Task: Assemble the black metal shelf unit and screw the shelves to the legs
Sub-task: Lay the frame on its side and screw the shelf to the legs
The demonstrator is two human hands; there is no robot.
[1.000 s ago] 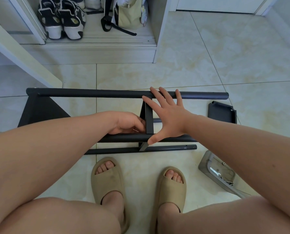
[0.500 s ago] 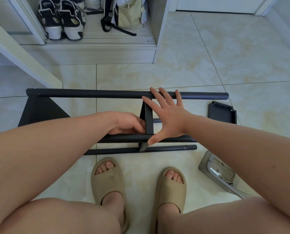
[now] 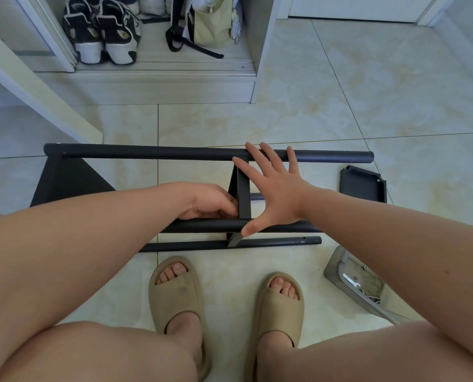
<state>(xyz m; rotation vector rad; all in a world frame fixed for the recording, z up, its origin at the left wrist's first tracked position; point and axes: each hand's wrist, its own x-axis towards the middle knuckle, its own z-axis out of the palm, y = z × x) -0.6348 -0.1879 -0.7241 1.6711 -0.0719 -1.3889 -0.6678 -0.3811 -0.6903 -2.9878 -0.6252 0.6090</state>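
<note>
Shelf unit [image 3: 158,154] matt black metal; floor [image 3: 340,111] glossy tile.

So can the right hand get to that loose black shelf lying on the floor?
Probably yes: the loose black shelf lies just right of the open right hand, with bare floor and nothing visible between them.

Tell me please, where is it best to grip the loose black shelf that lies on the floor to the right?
Probably the loose black shelf by its near long edge, coming from above with the right hand. It lies flat with its raised rim up, which fingers can hook, and nothing rests on it.
</note>
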